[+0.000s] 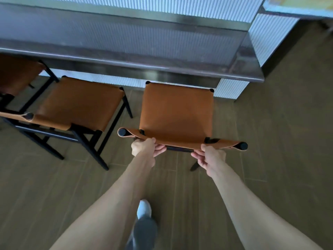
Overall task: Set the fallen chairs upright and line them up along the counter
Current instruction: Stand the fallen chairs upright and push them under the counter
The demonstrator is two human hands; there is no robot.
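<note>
Head view: both hands, left hand and right hand, curl round the backrest of the right-hand chair, upright at the worktop. Push crooked and it clips the middle chair.

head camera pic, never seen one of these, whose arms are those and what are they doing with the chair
The camera sits on a person's head and looks forward and down, so the arms are that person's own. There is no machine. The left hand and right hand grip the backrest of a tan leather chair, which stands upright with its seat facing the counter. A second chair stands to its left, and part of a third chair shows at the frame edge. Below, a shoe rests on the wooden floor.
</note>
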